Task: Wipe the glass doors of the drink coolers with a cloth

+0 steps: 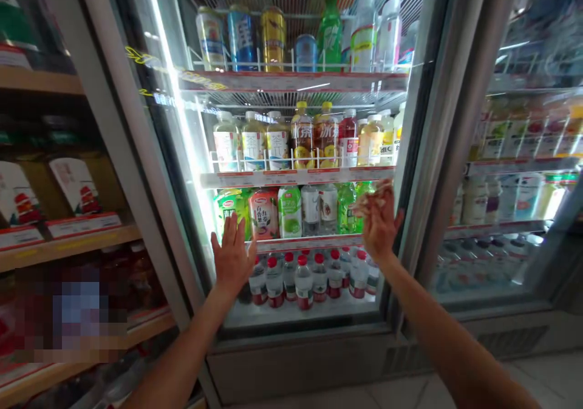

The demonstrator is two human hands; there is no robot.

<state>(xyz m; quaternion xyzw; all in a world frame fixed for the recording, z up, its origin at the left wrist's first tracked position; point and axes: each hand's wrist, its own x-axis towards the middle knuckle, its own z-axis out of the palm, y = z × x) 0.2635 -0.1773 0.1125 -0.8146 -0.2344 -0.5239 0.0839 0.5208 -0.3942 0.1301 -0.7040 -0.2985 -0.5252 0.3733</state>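
Observation:
My left hand (pixel 233 256) is raised with its fingers spread, in front of the lower left of the glass door (pixel 314 331) of a lit drinks fridge. Whether its palm touches the glass I cannot tell. Farther right, my right hand (pixel 381 230) has its fingers around a crumpled, pinkish-brown cloth (pixel 374 197), held up near the door's right edge. Behind the glass, a green drink carton (pixel 230 205) and a red drink carton (pixel 264 214) stand close to my left hand. Green bottles (pixel 347 205) are partly hidden behind the cloth and my right hand.
Red-capped bottles (pixel 303 281) fill the fridge bottom; tea bottles (pixel 302 135) and cans (pixel 273 38) stand higher. On the left, a wooden shelf (pixel 68 242) holds boxed goods. A metal door frame (pixel 430 154) divides this fridge from another drinks fridge (pixel 514 196) at right.

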